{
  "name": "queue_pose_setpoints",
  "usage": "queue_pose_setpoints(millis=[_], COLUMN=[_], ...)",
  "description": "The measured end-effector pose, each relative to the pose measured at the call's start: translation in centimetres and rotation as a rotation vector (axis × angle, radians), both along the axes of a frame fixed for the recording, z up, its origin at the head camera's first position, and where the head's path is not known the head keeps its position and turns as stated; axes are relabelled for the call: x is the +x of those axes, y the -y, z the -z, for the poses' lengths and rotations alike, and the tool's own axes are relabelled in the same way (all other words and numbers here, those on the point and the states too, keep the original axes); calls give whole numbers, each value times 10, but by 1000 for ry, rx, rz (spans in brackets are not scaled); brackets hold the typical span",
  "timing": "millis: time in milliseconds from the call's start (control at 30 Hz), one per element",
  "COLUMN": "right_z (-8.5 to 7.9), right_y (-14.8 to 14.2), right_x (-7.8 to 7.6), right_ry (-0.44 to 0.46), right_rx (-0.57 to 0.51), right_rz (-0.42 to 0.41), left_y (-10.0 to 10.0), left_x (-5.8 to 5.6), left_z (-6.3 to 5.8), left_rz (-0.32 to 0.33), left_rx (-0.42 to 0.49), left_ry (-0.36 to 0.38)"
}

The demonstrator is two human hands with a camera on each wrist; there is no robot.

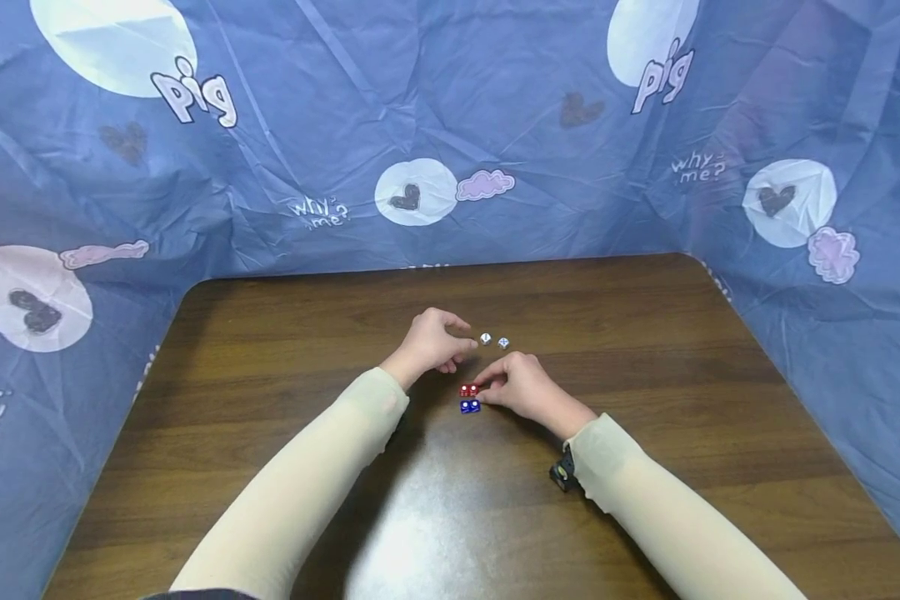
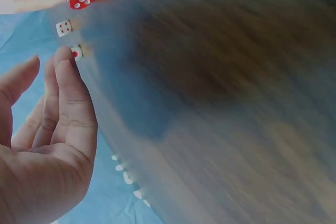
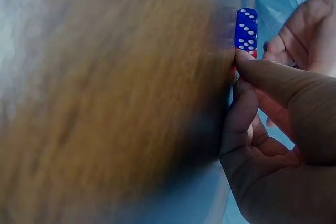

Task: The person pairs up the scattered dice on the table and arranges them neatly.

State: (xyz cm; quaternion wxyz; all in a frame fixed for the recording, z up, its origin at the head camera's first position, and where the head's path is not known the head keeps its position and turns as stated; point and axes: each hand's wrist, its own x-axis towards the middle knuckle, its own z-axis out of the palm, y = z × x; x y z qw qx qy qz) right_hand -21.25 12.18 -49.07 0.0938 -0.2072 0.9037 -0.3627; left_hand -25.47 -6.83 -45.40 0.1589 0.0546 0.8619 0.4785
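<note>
Two red dice [image 1: 464,390] sit side by side on the table, with two blue dice [image 1: 466,407] in a row just in front of them. My right hand [image 1: 527,387] pinches the right-hand red die between thumb and forefinger. In the right wrist view the thumb partly hides the red, beside the blue dice [image 3: 245,29]. Beyond them, my left hand [image 1: 432,340] reaches over the table with thumb and fingers apart, holding nothing. Its fingertips are close to a white die [image 1: 485,338]; a second white die [image 1: 503,342] lies slightly farther right.
The brown wood-grain table [image 1: 285,350] has rounded far corners. A blue printed cloth [image 1: 330,125] hangs behind it and along the sides. A dark device [image 1: 562,472] is strapped at the right wrist. Light glares off the table's near part.
</note>
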Motion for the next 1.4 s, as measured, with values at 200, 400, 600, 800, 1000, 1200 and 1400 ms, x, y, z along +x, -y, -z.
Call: queue_pose_setpoints(millis=[200, 400, 600, 800, 1000, 1200, 1400], right_z=[-1, -3, -3, -3, -4, -4, -4], right_y=[1, 2, 3, 1, 0, -1, -1], right_x=[-1, 1, 0, -1, 0, 1, 1], right_ry=[-1, 15, 23, 30, 11, 5, 8], right_rx=[4, -2, -1, 3, 3, 2, 14], right_rz=[-8, -9, -10, -4, -14, -16, -9], left_y=[-12, -16, -18, -22, -26, -29, -31], left_x=[-11, -21, -24, -24, -24, -24, -22], left_z=[6, 15, 19, 19, 19, 20, 19], left_rz=[-10, -45, -91, -66, -54, -47, -51], left_rx=[-13, -60, -86, -120, -157, -191, -209], left_ry=[0, -11, 23, -21, -40, -59, -76])
